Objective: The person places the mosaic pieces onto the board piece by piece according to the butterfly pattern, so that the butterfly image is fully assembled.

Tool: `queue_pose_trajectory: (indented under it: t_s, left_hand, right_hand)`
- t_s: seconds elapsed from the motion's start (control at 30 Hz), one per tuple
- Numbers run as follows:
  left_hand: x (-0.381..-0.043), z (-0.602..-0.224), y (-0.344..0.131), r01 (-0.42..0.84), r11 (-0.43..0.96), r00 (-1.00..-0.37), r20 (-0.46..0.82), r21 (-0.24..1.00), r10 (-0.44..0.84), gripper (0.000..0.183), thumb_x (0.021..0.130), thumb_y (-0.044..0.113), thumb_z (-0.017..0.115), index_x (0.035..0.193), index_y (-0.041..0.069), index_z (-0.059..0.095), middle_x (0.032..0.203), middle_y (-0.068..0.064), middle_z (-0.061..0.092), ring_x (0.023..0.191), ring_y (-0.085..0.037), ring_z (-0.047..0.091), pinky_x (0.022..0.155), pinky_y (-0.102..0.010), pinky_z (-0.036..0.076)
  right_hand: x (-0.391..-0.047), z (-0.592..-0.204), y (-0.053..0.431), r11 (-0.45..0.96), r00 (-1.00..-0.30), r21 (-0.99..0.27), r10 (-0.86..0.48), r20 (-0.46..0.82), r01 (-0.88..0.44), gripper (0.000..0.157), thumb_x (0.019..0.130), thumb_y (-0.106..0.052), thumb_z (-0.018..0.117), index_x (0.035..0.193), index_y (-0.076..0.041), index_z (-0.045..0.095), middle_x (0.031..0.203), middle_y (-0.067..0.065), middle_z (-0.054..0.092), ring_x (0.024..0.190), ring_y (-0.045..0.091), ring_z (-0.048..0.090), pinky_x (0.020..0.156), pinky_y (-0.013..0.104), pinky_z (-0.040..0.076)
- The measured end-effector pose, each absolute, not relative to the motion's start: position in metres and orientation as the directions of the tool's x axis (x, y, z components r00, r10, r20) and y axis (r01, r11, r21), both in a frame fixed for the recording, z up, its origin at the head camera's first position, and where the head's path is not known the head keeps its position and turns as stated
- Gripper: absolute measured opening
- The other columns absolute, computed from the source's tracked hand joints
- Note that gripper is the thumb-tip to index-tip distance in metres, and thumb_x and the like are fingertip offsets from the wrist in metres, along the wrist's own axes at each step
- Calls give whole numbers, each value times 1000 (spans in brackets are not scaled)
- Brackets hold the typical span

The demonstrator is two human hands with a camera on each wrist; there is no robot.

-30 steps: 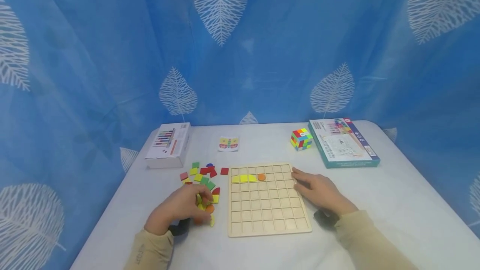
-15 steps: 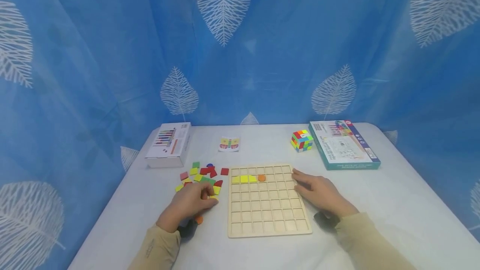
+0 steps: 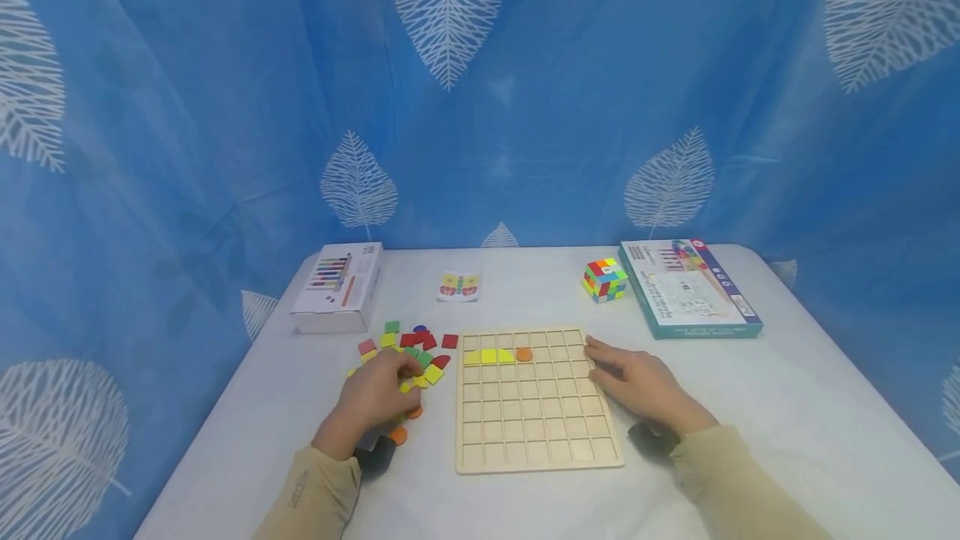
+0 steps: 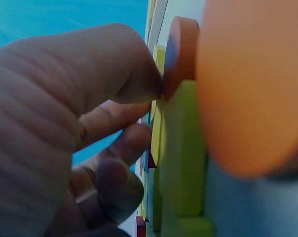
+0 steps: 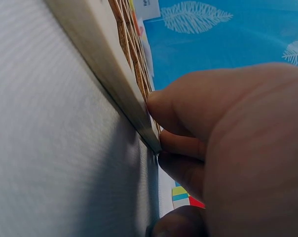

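My left hand (image 3: 371,398) is down among loose coloured pieces left of a wooden grid board (image 3: 525,432). Thumb and index finger stand apart, with yellow pieces (image 3: 433,373) by their tips. In the left wrist view, the thumb (image 4: 134,74) reaches a thin yellow piece (image 4: 181,153) beside an orange disc (image 4: 252,89). Part of the heap is hidden under this hand. My right hand (image 3: 645,386) rests at the board's upper right edge, fingers extended and touching its rim (image 5: 107,64). Yellow tiles (image 3: 489,356) and one orange disc (image 3: 524,354) lie in the board's second row.
A card with a butterfly picture (image 3: 458,287) lies behind the board. At the back stand a white box (image 3: 341,290) on the left, a puzzle cube (image 3: 604,280) and a teal-edged box (image 3: 690,290) on the right. Red tiles (image 3: 449,341) lie near the board's left edge.
My left hand has shifted across the heap, its fingertips rightward and then back left. Some yellow pieces and orange discs have moved or become visible. The right hand and board have stayed put.
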State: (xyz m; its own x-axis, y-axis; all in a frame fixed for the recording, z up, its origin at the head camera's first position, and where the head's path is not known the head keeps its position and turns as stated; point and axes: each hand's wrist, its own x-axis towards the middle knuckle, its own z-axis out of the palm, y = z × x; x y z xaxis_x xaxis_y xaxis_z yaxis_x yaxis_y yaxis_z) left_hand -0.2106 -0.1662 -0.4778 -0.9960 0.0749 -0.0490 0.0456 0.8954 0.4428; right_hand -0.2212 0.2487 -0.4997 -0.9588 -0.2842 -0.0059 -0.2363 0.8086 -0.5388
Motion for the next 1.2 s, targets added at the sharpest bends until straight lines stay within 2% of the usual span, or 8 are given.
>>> queue_pose_trajectory:
  t_s: [0.17, 0.33, 0.57, 0.7, 0.83, 1.03, 1.2]
  left_hand:
    - [-211, -479, -166, 58, 890, -995, -46, 453, 88, 24, 83, 27, 85, 105, 20, 76, 98, 5, 65, 87, -13, 59, 79, -35, 58]
    - [-210, -481, -164, 80, 897, -995, -15, 434, 96, 32, 80, 39, 88, 105, 23, 76, 102, 7, 67, 90, -13, 60, 85, -38, 57]
    - [-208, -481, -157, 130, 882, -986, -30, 452, 161, 32, 80, 33, 88, 108, 23, 75, 87, 9, 62, 75, -11, 56, 64, -27, 51]
    - [-206, -480, -154, 147, 874, -982, -34, 463, 183, 33, 80, 32, 88, 111, 24, 76, 84, 9, 60, 69, -11, 54, 57, -25, 49]
    - [-207, -481, -153, 173, 877, -979, -19, 448, 203, 32, 82, 32, 87, 111, 25, 77, 84, 10, 60, 70, -10, 54, 59, -25, 49]
    - [-209, -486, -147, 214, 898, -974, 21, 385, 224, 33, 81, 34, 87, 109, 23, 77, 93, 11, 64, 81, -8, 56, 71, -25, 53]
    - [-210, -487, -144, 231, 908, -972, 37, 349, 233, 36, 77, 35, 89, 108, 22, 76, 93, 11, 63, 79, -7, 55, 67, -22, 51]
  right_hand:
    - [-221, -498, 248, 812, -958, -531, -288, 0, -245, 52, 102, -37, 62, 150, -20, 54, 163, -4, 41, 148, 37, 40, 116, 61, 34]
    - [-220, -498, 247, 811, -959, -534, -283, -2, -238, 52, 102, -36, 62, 150, -19, 54, 163, -3, 40, 148, 37, 40, 116, 61, 34]
    - [-220, -499, 248, 808, -960, -537, -281, 10, -242, 52, 102, -37, 62, 150, -21, 54, 162, -4, 41, 148, 36, 40, 117, 61, 33]
    - [-220, -499, 248, 806, -956, -533, -291, 18, -256, 52, 102, -37, 61, 150, -19, 54, 162, -3, 41, 148, 37, 40, 116, 61, 34]
    - [-220, -499, 249, 807, -955, -529, -296, 24, -263, 51, 102, -37, 61, 150, -19, 55, 162, -2, 43, 147, 38, 41, 116, 61, 35]
    - [-219, -499, 249, 804, -956, -534, -291, 29, -261, 51, 102, -35, 62, 149, -19, 55, 162, -3, 43, 147, 37, 41, 116, 60, 34]
    - [-220, -500, 249, 802, -956, -538, -293, 25, -260, 51, 102, -34, 62, 150, -18, 55, 162, -3, 42, 148, 37, 41, 117, 60, 34]
